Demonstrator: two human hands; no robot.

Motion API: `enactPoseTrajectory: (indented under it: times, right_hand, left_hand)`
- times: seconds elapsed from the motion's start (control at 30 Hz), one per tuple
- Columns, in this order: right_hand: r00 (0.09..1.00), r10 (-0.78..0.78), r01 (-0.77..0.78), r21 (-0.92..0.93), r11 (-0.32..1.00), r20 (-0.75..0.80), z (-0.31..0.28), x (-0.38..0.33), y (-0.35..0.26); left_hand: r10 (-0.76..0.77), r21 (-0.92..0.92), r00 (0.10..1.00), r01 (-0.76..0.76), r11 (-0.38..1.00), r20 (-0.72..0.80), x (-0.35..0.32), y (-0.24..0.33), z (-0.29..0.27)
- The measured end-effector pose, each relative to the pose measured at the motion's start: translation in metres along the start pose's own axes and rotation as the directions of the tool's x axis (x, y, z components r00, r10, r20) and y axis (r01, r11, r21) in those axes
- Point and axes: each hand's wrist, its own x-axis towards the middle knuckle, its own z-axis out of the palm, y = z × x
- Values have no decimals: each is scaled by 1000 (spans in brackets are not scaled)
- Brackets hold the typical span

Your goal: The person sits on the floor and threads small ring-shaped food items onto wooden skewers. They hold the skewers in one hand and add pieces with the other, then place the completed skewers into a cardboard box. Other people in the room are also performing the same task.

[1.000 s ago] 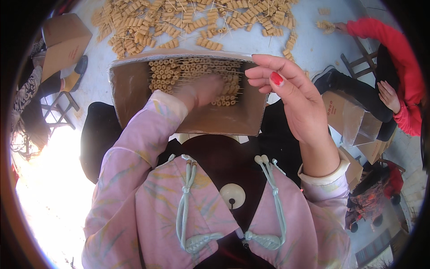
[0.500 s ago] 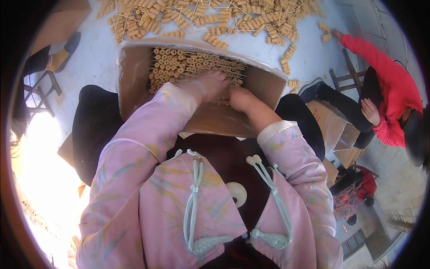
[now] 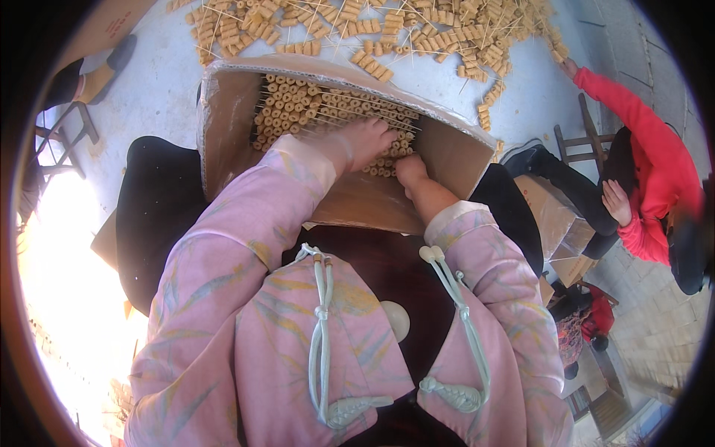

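Note:
An open cardboard box stands tipped toward me between my knees. Inside it are stacked rows of skewers, tan hollow rolls threaded on thin pale sticks, with the round ends showing. My left hand lies across the top of the stack, fingers apart and bent slightly over the sticks. At the right end of the stack, my right hand is closed, its fingers curled against the rolls; whatever it may grip is hidden.
Beyond the box, a large heap of similar skewers lies scattered on the pale surface. To the right, a person in red sleeves reaches toward the heap's edge. Another cardboard box and a wooden stool are near that person.
Both hands have shifted a little to the right along the stack. My left hand's fingers have lifted and spread. The red-sleeved person's hand now touches the heap's edge.

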Motion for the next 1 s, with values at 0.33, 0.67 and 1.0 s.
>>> enactPoseTrajectory:
  times: [0.33,0.67,1.0]
  right_hand:
    - [985,170,-171,207,963,25,9,13,-3]
    - [930,-317,368,-470,803,187,-16,-9,-10]
    - [944,-302,327,-525,786,135,-15,-20,-5]
  left_hand:
    - [22,-36,999,-23,999,-29,1,-6,7]
    - [84,-79,996,-85,993,-15,-1,-8,13]
    - [38,-28,999,-38,999,2,-1,-5,8]
